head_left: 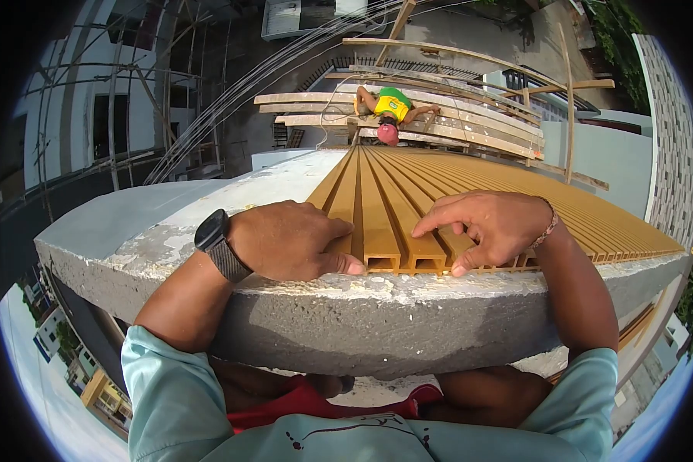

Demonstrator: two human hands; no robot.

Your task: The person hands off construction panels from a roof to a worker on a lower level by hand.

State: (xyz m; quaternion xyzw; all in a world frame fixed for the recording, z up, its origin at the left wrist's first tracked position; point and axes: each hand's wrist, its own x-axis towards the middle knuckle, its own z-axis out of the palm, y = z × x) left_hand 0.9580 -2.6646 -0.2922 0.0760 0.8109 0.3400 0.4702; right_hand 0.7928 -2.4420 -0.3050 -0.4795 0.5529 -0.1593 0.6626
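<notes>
Ochre-brown fluted wall panels with hollow ribs stand against the outer face of the wall, their open upper ends level with the wall's top edge. My left hand, with a dark watch on its wrist, is closed on the leftmost panel's end; the thumb rests by a hollow rib and the other fingers are partly hidden. A little to the right, my right hand hovers at the panel ends, thumb and index finger apart. Its thumb tip is at the panel ends beside the wall edge, and the index finger reaches over a rib.
A rough concrete wall top lies between my body and the panels. Far below, a person in a yellow and green shirt leans on wooden scaffold planks. Overhead cables run at the left, near a scaffolded building.
</notes>
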